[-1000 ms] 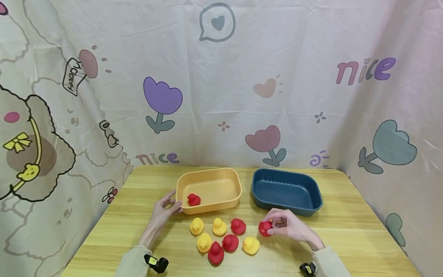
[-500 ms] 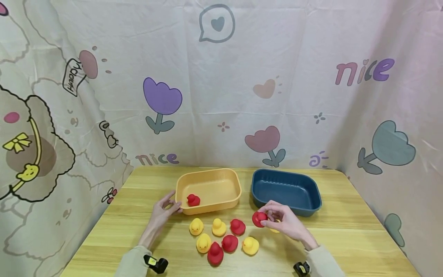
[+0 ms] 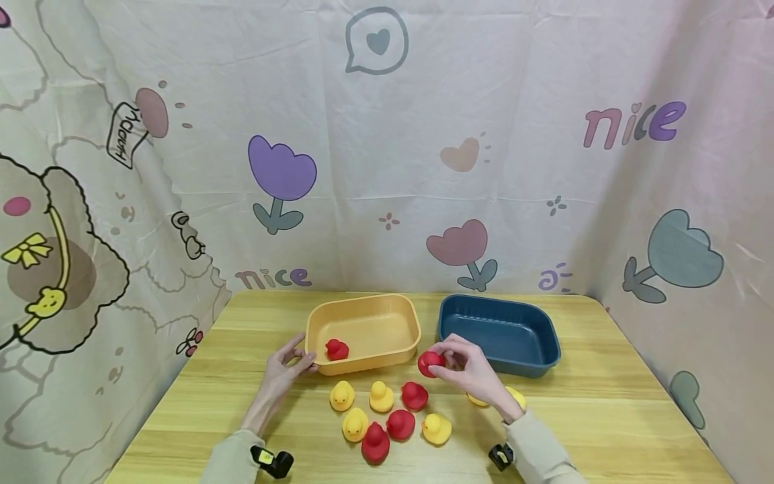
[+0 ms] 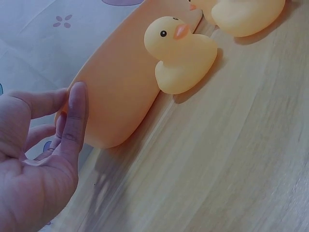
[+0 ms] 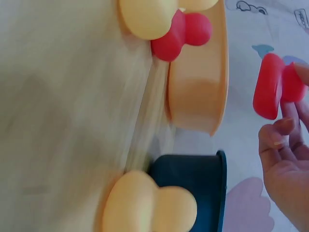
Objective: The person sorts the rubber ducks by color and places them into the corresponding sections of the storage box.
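Note:
My left hand pinches the left front corner of the yellow tray, its thumb on the outer wall in the left wrist view. One red rubber duck sits inside that tray. My right hand holds another red rubber duck between thumb and fingers, raised off the table near the tray's right front corner. In the right wrist view this held duck is clear of the tabletop. Several yellow ducks and red ducks stand in front of the tray.
A dark blue tray stands to the right, behind my right hand. Partly hidden by my right forearm are yellow ducks on the wooden table. A printed cloth hangs along the table's back edge.
My right hand has lifted the red duck and carried it left and away from me, toward the yellow tray. Yellow ducks behind it have come into view. My left hand stays at the tray.

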Demonstrator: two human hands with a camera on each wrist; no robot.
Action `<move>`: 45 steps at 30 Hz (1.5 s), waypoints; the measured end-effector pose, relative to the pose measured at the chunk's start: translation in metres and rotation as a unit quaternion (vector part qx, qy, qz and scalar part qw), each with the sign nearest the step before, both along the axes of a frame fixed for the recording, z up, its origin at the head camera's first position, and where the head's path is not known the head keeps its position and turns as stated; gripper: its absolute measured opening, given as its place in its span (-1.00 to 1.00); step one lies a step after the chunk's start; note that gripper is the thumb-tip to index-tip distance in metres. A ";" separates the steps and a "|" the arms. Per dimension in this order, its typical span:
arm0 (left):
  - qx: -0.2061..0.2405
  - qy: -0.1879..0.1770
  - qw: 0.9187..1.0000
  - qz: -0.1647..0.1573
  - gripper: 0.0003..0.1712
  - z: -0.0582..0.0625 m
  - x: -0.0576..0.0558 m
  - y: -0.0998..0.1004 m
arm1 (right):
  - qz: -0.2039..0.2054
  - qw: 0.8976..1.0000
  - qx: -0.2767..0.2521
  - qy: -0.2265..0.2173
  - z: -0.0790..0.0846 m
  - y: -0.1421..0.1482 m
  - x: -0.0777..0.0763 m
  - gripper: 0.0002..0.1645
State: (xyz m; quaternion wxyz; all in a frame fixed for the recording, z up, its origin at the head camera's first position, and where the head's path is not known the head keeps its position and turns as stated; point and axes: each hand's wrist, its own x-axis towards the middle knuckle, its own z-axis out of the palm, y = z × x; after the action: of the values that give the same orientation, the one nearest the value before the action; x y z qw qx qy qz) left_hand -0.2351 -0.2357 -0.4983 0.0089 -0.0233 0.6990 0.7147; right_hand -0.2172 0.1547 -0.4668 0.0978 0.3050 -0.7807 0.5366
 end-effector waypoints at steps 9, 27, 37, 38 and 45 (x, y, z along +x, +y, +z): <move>0.011 0.009 1.000 0.003 -0.19 -0.001 0.000 0.002 | -0.043 0.998 0.022 -0.028 0.009 -0.021 -0.017 -0.74; 0.034 0.041 0.998 0.014 -0.18 -0.008 -0.001 0.005 | -0.059 0.995 0.064 -0.048 0.018 -0.060 -0.057 -0.71; 0.035 0.042 0.998 0.015 -0.18 -0.009 -0.001 0.006 | -0.062 0.993 0.072 -0.065 0.014 -0.081 -0.078 -0.73; 0.036 0.042 0.998 0.016 -0.18 -0.008 -0.001 0.006 | -0.061 0.993 0.073 -0.065 0.014 -0.083 -0.080 -0.73; 0.039 0.028 0.999 0.019 -0.18 -0.008 -0.001 0.007 | -0.075 0.991 0.073 -0.081 0.012 -0.102 -0.096 -0.75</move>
State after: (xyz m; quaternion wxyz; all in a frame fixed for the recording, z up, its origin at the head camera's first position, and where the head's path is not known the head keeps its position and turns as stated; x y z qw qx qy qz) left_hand -0.2363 -0.2291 -0.5063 -0.0234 -0.0156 0.6697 0.7421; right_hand -0.3128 0.0527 -0.4546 0.0514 0.2073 -0.8437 0.4925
